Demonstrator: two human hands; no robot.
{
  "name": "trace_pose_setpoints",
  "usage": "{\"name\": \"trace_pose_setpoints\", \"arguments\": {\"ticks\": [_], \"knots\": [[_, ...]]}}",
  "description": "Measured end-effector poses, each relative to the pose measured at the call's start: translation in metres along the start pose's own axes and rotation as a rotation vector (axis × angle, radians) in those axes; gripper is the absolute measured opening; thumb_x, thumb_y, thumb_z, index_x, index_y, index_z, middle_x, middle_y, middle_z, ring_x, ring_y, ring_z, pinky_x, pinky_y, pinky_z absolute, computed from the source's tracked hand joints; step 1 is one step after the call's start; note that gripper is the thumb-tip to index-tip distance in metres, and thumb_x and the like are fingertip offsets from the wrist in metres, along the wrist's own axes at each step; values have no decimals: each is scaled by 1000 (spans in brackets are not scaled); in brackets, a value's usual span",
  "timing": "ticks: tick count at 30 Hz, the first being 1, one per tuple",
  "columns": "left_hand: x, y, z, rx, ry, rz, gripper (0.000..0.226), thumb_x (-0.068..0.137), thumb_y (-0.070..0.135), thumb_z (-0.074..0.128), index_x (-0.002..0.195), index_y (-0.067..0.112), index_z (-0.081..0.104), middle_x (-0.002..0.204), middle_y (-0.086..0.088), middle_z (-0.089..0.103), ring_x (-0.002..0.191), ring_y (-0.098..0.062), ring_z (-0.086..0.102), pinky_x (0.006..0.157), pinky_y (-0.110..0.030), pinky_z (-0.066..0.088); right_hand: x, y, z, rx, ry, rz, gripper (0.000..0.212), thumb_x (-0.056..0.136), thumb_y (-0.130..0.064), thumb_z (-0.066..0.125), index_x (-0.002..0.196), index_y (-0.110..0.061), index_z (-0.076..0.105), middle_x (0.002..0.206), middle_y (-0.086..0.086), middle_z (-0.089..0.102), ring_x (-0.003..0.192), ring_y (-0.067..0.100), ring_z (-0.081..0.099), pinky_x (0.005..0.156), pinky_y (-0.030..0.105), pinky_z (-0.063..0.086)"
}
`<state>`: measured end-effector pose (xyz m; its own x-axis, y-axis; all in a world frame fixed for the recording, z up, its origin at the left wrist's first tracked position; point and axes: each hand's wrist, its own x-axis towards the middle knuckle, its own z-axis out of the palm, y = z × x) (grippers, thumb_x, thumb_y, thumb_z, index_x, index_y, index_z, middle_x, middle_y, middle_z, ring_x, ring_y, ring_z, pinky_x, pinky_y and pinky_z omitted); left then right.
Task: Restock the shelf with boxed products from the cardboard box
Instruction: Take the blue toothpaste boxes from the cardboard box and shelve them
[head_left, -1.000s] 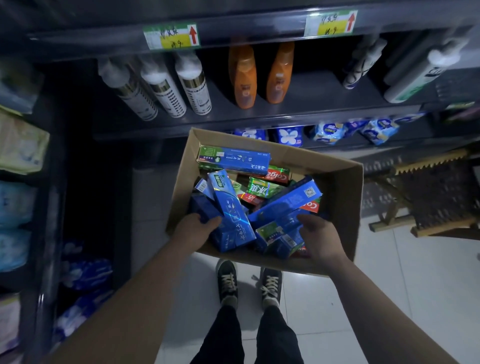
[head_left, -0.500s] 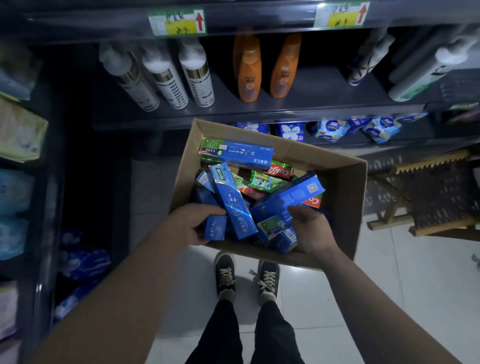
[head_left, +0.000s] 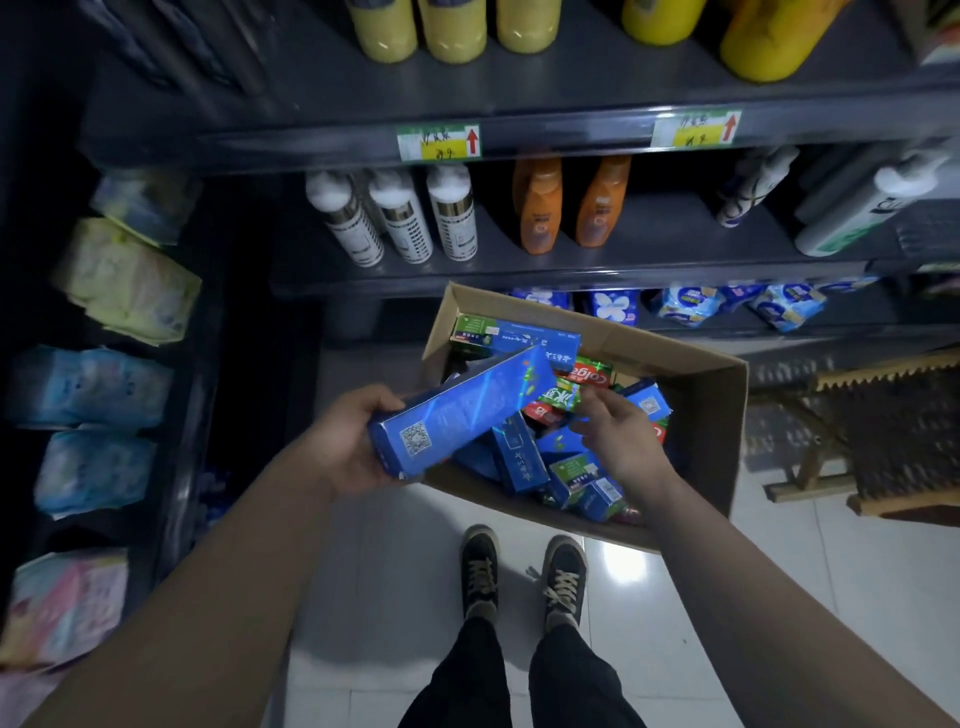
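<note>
An open cardboard box (head_left: 696, 415) sits on the floor in front of the dark shelf (head_left: 571, 270). It holds several blue, green and red toothpaste boxes. My left hand (head_left: 348, 441) grips the near end of a long blue toothpaste box (head_left: 462, 410), lifted slantwise above the carton's left edge, a QR code facing me. My right hand (head_left: 621, 431) hovers over the pile inside the carton, fingers loosely bent, holding nothing I can see.
White bottles (head_left: 405, 218) and orange bottles (head_left: 563, 208) stand on the middle shelf, yellow bottles (head_left: 441, 26) above, blue packs (head_left: 691, 304) below. Soft packs (head_left: 124, 280) fill the rack at left. A wooden stool (head_left: 872, 431) stands at right. My shoes (head_left: 524, 577) are on white tiles.
My left hand has lifted a long blue box up out of the carton. My right hand has let go of the boxes and risen. The view has tilted upward.
</note>
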<state>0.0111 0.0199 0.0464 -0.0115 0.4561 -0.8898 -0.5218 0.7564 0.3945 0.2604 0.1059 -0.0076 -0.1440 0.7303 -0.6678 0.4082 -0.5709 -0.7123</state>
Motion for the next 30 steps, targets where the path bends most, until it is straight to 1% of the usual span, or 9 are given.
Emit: {"name": "trace_pose_setpoints", "arguments": {"ticks": [6,9,12,15,19,21,25,27,30], "knots": [[3,7,25,149,-99,-66,46,61,20,49,102,11,68,84,-10,68,59,-21,64,51,-22,49,-10,-31,-16,246,25,95,37,93,-53,49,103,-19,62,81,0,62,70,19,62,57,29,51],[7,5,34,336,-127,-57,72,51,27,65,121,12,64,107,-14,68,77,-23,65,59,-26,50,-12,-26,-29,279,-9,109,30,91,-42,59,94,-14,65,58,2,54,53,13,54,49,26,48],[11,2,45,394,-131,-84,62,57,37,77,116,21,66,109,-10,70,84,-26,66,66,-32,54,-14,-12,-42,360,-7,22,13,96,-17,57,101,-7,64,66,6,56,52,10,58,49,25,53],[12,-6,55,376,-64,-179,44,79,54,63,103,17,68,95,-12,70,69,-23,66,55,-28,55,-14,-3,-54,470,-16,-7,23,95,-20,56,110,-4,62,94,10,66,82,21,66,70,35,57],[20,-18,64,244,1,45,23,81,14,70,103,10,64,91,-11,71,66,-18,69,55,-25,56,-12,5,-65,600,-9,56,32,84,-20,55,112,-8,66,108,16,65,101,32,60,79,38,48],[21,-20,70,184,13,153,35,70,1,74,103,6,63,98,-16,71,73,-21,72,66,-31,59,-13,9,-68,622,48,91,41,73,-22,63,112,-8,66,111,22,65,97,35,61,81,44,41],[23,-24,77,191,-2,206,54,53,4,86,102,6,67,104,-19,71,93,-30,69,97,-47,49,-13,24,-74,595,46,126,65,56,-32,67,113,-1,61,121,31,59,108,48,59,80,50,39],[26,-26,79,191,8,231,54,47,12,89,97,13,67,98,-11,74,95,-30,68,103,-51,42,-18,24,-78,596,26,176,64,61,-31,66,115,0,58,116,28,63,104,44,64,81,47,47],[32,-30,84,168,8,271,54,48,13,87,97,17,64,91,-4,73,86,-23,69,96,-44,48,-20,27,-83,531,1,156,22,86,-22,57,99,-5,59,87,13,67,68,17,70,64,31,54]]}}
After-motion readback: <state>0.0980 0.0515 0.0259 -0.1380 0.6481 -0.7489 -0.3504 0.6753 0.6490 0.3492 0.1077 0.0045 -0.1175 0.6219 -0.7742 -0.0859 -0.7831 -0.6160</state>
